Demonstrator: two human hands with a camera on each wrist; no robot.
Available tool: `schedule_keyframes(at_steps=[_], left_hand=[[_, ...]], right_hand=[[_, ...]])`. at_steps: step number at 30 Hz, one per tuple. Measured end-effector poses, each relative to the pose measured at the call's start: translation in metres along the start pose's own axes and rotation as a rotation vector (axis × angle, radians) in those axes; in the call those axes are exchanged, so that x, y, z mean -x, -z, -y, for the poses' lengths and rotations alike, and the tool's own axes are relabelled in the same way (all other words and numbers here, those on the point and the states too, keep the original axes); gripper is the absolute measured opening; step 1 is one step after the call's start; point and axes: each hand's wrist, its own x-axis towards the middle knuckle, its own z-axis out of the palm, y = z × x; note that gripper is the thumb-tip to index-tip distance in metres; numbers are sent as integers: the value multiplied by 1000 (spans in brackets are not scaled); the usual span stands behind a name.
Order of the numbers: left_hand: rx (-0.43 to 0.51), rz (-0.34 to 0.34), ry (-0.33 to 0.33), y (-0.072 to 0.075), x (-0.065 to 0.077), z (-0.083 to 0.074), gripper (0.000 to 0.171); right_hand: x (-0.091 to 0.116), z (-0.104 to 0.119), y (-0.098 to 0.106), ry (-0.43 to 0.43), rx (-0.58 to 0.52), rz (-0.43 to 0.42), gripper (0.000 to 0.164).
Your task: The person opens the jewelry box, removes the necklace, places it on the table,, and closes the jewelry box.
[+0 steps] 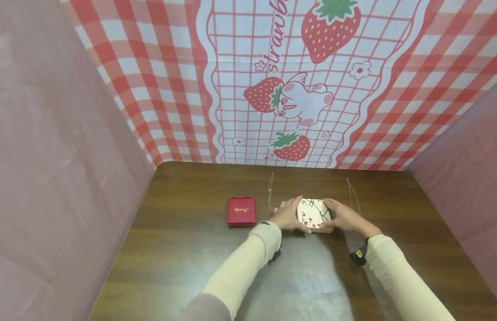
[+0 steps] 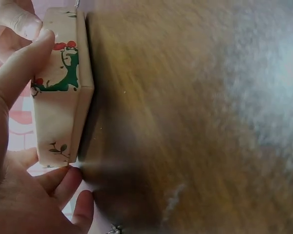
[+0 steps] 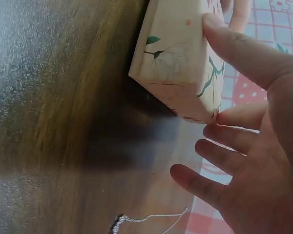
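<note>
A cream box [image 1: 313, 214] printed with red blossoms, dark branches and green leaves sits between both hands. My left hand [image 1: 287, 215] holds its left side, with the thumb on the near face and fingers at the far end, as the left wrist view shows. On the right side, my right hand [image 1: 345, 217] grips it between thumb and index finger; the other fingers spread past the corner in the right wrist view. Whether the box's underside touches the table cannot be told. A thin chain necklace [image 1: 270, 191] lies just left of the left hand, and another necklace [image 1: 354, 194] lies behind the right hand.
A small red box [image 1: 241, 211] with gold lettering lies left of the left hand on the brown wooden table [image 1: 184, 249]. A strawberry-print cloth [image 1: 288, 58] hangs behind the table. Pink cloths [image 1: 51, 156] hang at both sides.
</note>
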Motion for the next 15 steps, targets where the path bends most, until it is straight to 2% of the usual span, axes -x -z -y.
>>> schedule_keyframes(at_steps=[3, 6, 15], left_hand=[[21, 2, 6, 1, 2, 1, 119], [75, -15, 11, 7, 6, 0, 115], [126, -113, 1, 41, 18, 0, 90]], right_hand=[[2, -2, -1, 2, -14, -18, 93], [5, -5, 0, -35, -18, -57, 91], [9, -5, 6, -95, -75, -207, 73]])
